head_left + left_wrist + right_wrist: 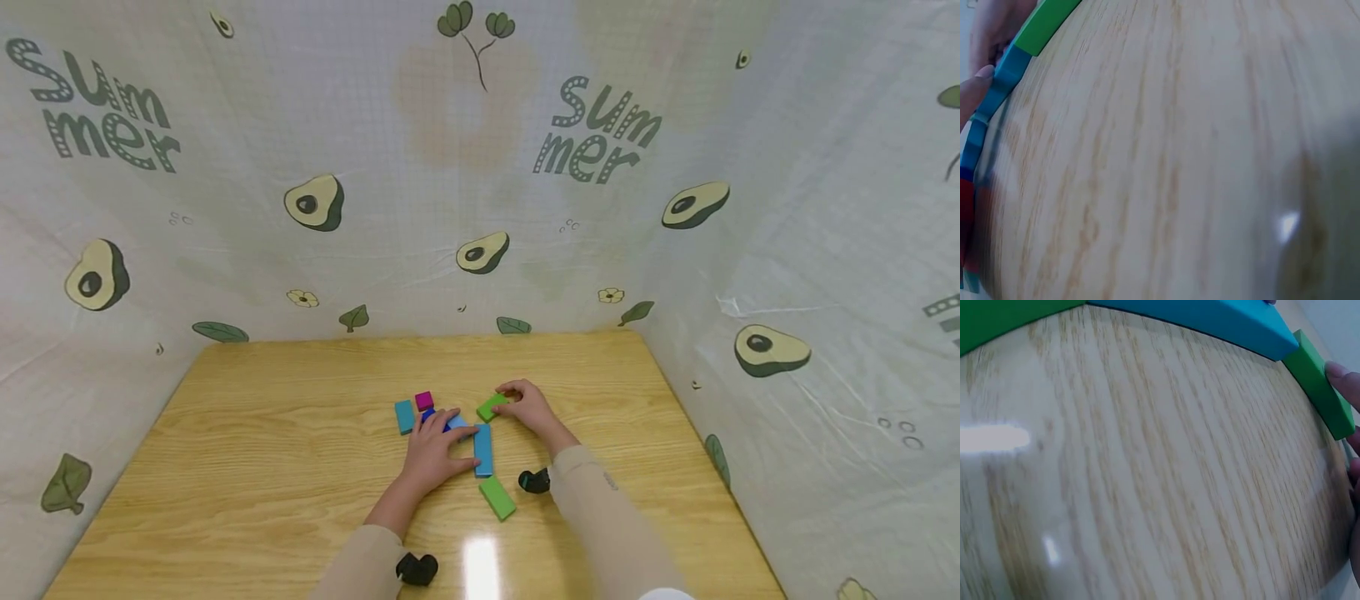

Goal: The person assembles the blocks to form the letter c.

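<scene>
My left hand (431, 454) spreads over a cluster of blocks, its thumb and index fingertip touching the left side of a long blue block (483, 451). Under and beside its fingers lie a dark blue block (428, 414) and a light blue block (457, 425), both partly hidden. With thumb and fingers, my right hand (528, 408) pinches a green block (491, 407), set at an angle by the long block's far end. The right wrist view shows this green block (1317, 384) with its corner against the blue block (1210, 319).
Another green block (497, 498) lies at the long block's near end. A teal block (404, 417) and a magenta block (424, 401) are left of the cluster. The wooden table (262, 467) is bordered by a printed cloth (390, 275) behind and at the sides.
</scene>
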### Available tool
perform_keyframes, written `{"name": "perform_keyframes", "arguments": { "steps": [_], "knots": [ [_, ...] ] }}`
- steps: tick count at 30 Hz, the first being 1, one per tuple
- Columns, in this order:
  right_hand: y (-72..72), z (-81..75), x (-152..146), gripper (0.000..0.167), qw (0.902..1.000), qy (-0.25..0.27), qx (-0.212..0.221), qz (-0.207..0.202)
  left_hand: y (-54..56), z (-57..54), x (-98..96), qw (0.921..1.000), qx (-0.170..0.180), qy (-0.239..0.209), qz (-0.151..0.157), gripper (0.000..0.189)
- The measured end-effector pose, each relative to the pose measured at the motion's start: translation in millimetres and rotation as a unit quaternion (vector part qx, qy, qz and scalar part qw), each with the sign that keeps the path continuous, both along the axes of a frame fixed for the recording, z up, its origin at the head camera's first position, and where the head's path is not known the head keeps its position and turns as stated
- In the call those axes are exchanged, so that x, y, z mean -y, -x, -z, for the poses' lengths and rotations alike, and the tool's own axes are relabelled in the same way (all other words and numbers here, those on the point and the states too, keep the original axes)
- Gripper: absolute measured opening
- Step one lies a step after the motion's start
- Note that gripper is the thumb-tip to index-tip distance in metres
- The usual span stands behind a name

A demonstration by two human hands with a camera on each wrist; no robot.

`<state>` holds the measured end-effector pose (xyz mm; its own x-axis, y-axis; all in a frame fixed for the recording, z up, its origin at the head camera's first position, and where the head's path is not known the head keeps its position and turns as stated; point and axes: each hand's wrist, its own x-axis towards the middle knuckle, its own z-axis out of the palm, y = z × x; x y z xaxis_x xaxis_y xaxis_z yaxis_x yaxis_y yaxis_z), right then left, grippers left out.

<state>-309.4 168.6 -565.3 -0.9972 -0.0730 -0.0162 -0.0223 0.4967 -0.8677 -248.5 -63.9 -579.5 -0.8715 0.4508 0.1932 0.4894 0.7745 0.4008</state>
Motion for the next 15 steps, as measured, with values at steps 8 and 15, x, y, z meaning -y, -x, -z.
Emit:
{"name": "perform_keyframes", "arguments": {
  "steps": [8, 15],
  "knots": [
    [-2.3, -0.4, 3.5, 0.031, 0.9999, -0.004, -0.004, 0.011, 0.5, 1.6, 1.3, 1.0, -0.002, 0.002, 0.003, 0.057],
    [-4.2, -0.9, 4.4, 0.032, 0.9999, 0.006, -0.002, 0.012, 1.3, 2.3, 1.4, 1.0, 0.0, -0.003, 0.003, 0.057]
  ]
}}
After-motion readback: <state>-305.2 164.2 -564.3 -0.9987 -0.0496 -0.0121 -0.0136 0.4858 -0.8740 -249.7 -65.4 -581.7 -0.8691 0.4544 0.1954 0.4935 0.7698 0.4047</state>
